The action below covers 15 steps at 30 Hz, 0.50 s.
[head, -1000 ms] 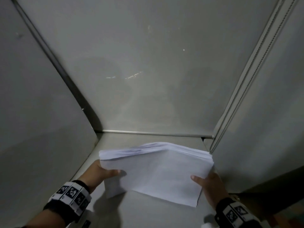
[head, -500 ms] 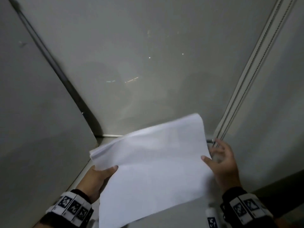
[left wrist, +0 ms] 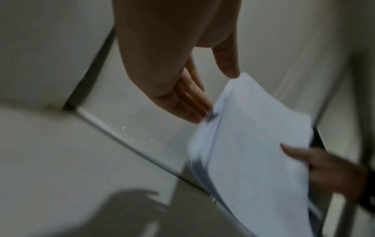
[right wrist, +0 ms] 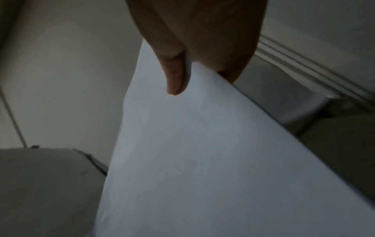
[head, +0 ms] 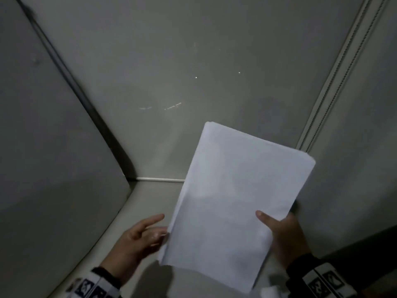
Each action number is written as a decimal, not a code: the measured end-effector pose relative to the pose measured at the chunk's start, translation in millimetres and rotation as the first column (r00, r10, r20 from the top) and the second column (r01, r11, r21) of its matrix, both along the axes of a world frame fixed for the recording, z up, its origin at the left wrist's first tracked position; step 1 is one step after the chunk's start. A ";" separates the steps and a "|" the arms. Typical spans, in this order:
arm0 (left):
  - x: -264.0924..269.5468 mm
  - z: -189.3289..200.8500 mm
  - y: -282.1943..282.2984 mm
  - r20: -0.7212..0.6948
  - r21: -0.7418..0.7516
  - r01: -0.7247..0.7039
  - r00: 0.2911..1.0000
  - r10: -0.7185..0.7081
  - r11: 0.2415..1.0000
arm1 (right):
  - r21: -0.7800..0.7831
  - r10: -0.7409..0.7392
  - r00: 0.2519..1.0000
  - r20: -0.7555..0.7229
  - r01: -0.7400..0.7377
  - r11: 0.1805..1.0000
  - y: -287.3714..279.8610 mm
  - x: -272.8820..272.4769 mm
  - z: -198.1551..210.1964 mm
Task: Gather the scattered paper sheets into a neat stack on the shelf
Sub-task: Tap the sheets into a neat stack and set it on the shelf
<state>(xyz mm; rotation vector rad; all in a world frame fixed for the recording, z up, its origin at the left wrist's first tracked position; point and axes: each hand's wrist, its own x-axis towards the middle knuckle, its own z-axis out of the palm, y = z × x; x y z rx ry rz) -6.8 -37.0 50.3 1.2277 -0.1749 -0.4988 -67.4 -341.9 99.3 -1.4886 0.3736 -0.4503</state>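
- White paper sheets (head: pixel 238 203), a thin rectangular bundle, are held tilted in the air above the pale grey metal shelf (head: pixel 150 201), towards its right side.
- Left hand (head: pixel 137 237): fingers straight and spread, tips just touching the bundle's left edge, gripping nothing. A careless nudge here could fan the sheets, whose left edges already look slightly uneven.
- Right hand (head: pixel 285 235): its grip pinches the bundle's lower right edge, thumb on top, fingers hidden beneath. With this one pinch carrying everything, loose sheets could slip out, or the far corner could sag and crease against the shelf's right wall.
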 end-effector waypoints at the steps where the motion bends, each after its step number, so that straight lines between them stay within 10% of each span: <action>1: 5.0 9.2 1.9 0.070 0.062 0.035 0.997 -0.039 0.997 | -0.010 0.036 0.998 0.042 -0.036 0.999 -3.2 0.1 1.4; 7: 25.0 46.8 -40.4 0.319 0.159 -0.036 0.947 -0.017 0.987 | -0.099 0.122 0.989 0.083 -0.114 0.989 21.6 9.6 10.2; 15: 27.1 28.2 -41.4 0.275 0.173 -0.132 0.958 0.081 0.976 | -0.107 0.115 0.993 0.024 -0.112 0.988 23.0 5.5 -13.4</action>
